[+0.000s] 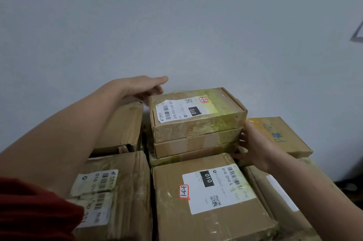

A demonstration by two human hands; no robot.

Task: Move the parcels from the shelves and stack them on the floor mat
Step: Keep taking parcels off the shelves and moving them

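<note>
- The head view looks forward and down from close above taped brown cardboard parcels (212, 197), facing a plain pale grey wall (176, 24).
- Parcels fill the lower half.

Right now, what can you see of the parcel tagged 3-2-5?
The parcel tagged 3-2-5 is a brown cardboard flap-lid box under yellowed clear tape, with a white barcode label marked 010. It lies flat on a thinner box, by the wall. The left hand reaches open at its far left corner; the right hand touches the stack's right end.
</note>
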